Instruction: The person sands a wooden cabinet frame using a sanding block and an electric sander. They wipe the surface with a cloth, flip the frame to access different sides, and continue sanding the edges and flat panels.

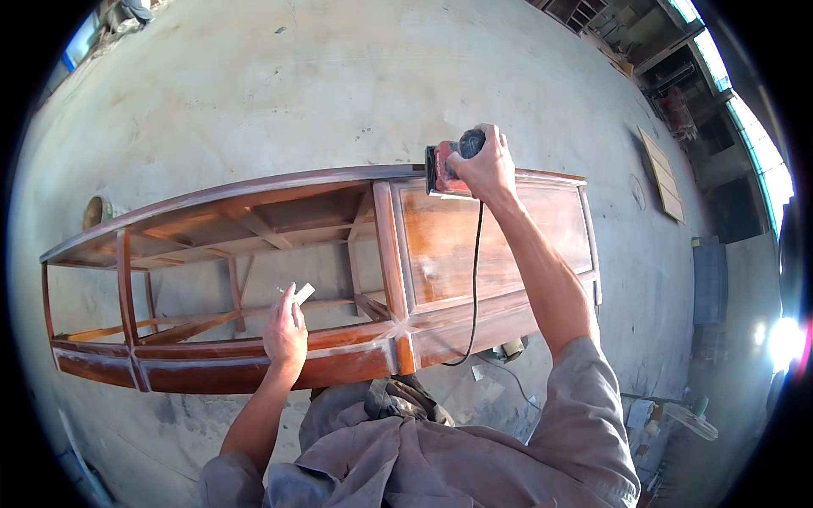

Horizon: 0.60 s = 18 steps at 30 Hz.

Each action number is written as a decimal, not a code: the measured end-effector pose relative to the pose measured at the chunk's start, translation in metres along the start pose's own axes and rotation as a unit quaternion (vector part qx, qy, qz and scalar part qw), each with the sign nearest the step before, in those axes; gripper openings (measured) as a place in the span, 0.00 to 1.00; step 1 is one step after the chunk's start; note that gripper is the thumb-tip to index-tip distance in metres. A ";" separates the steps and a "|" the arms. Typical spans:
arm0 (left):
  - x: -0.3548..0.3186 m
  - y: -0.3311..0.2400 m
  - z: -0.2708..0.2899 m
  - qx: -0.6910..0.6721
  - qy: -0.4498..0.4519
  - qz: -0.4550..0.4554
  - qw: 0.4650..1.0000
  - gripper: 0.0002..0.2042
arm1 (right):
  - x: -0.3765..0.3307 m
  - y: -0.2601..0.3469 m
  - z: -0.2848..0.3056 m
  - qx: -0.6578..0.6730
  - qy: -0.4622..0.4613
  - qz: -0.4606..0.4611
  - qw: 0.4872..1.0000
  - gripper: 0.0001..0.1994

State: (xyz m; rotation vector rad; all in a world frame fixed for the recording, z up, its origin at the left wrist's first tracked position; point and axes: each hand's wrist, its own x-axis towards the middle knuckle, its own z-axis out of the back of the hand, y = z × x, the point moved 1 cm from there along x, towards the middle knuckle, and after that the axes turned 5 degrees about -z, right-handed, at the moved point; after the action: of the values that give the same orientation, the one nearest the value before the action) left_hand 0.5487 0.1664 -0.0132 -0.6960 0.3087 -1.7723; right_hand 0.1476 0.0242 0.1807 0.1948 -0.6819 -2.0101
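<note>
A long reddish-brown wooden cabinet frame [389, 245] stretches across the floor in front of me, whitish dust along its rails. My right hand [489, 169] grips a red and black power sander [443, 165], which rests at the far edge above the solid panel [453, 245]. From the sander a black cord [475, 288] hangs down in front of that panel. Over the front rail, beside the open section, my left hand [285, 336] pinches a small pale block [303, 294], perhaps folded sandpaper; its exact kind is unclear.
A round container [96, 212] stands behind the cabinet's left end. At right lie a slatted wooden panel [661, 175] and a grey-blue bin [709, 279]. Cord and small clutter [648, 415] lie at lower right. Concrete floor [339, 93] surrounds the cabinet.
</note>
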 end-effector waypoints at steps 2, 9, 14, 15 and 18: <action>0.000 0.000 -0.004 -0.005 -0.013 -0.005 1.000 0.21 | 0.023 0.002 -0.011 -0.017 0.012 -0.018 1.000 0.36; -0.001 -0.006 -0.003 -0.003 -0.017 0.019 1.000 0.21 | 0.001 0.043 -0.062 -0.019 0.039 0.056 0.997 0.36; -0.004 0.000 -0.006 -0.004 -0.025 0.024 0.999 0.21 | 0.011 0.017 -0.043 -0.006 0.076 0.058 0.995 0.34; -0.004 0.001 -0.007 -0.011 -0.027 0.018 0.999 0.22 | 0.020 -0.003 -0.033 -0.018 0.068 0.050 0.996 0.35; -0.004 0.003 -0.005 -0.008 -0.006 0.039 0.999 0.22 | 0.050 -0.075 0.004 -0.036 0.049 0.028 0.998 0.38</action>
State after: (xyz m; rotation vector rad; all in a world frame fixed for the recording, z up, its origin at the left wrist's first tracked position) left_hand 0.5489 0.1681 -0.0203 -0.6961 0.3378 -1.6933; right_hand 0.0638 0.0119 0.1501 0.2284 -0.5463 -1.9549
